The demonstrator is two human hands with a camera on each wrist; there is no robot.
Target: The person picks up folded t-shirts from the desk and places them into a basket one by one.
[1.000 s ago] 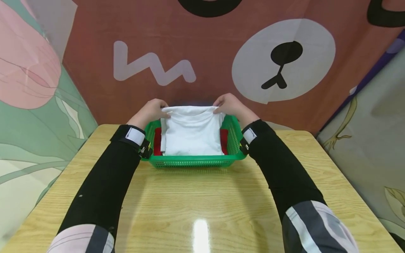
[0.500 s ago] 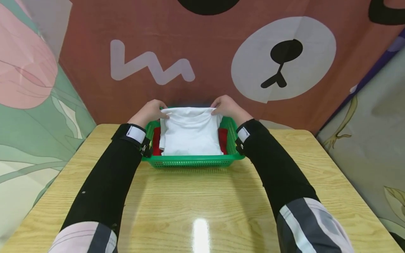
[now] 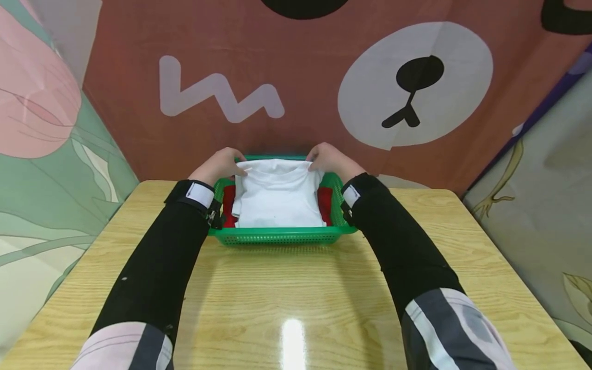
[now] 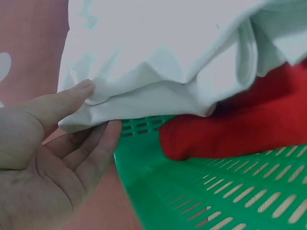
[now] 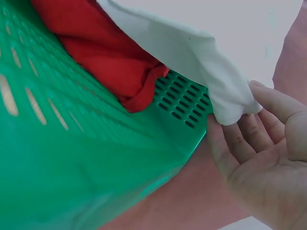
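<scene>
A folded white garment [image 3: 277, 198] lies over a red folded cloth [image 3: 325, 203] in a green plastic basket [image 3: 282, 236]. My left hand [image 3: 220, 165] pinches the garment's far left corner, thumb on top and fingers beneath. At the far right corner, my right hand [image 3: 332, 160] pinches the fabric the same way. In the left wrist view, the left hand [image 4: 62, 148] holds the white edge above the basket's rim. The right wrist view has the right hand [image 5: 264, 143] gripping the other corner, just beyond the rim. Most of the red cloth is hidden under the white one.
The basket stands near the far edge of a light wooden table [image 3: 277, 293]. Right behind it rises a brown printed backdrop [image 3: 296, 67] with a bear's muzzle. A light patterned sheet [image 3: 541, 164] hangs along the right side.
Both hands have come down slightly with the garment's far edge, and the basket's back rim now shows. The right hand has also shifted a little left.
</scene>
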